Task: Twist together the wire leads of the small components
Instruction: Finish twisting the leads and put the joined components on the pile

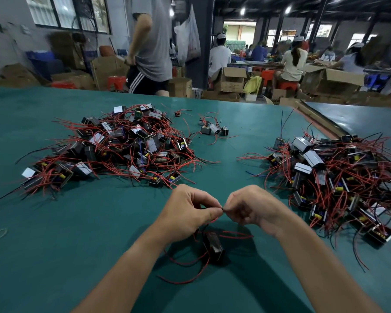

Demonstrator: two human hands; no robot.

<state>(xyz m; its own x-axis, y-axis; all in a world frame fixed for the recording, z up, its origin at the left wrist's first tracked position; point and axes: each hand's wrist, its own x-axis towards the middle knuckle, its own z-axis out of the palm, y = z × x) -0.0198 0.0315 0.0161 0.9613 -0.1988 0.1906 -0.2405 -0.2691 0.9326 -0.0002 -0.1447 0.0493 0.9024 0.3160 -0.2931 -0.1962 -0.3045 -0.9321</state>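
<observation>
A small black box-shaped component (213, 245) hangs just above the green table (54, 233) below my hands, with red wire leads (183, 263) trailing from it. My left hand (187, 211) and my right hand (246, 206) meet fingertip to fingertip above it. Both pinch thin dark lead ends (222, 208) between thumb and forefinger. How the leads lie between the fingertips is too small to tell.
A large heap of components with red leads (113, 145) lies at the left centre. A second heap (339, 177) lies at the right. A small cluster (212, 128) sits further back. A person in grey (151, 41) stands beyond the far table edge, with cardboard boxes and seated workers behind.
</observation>
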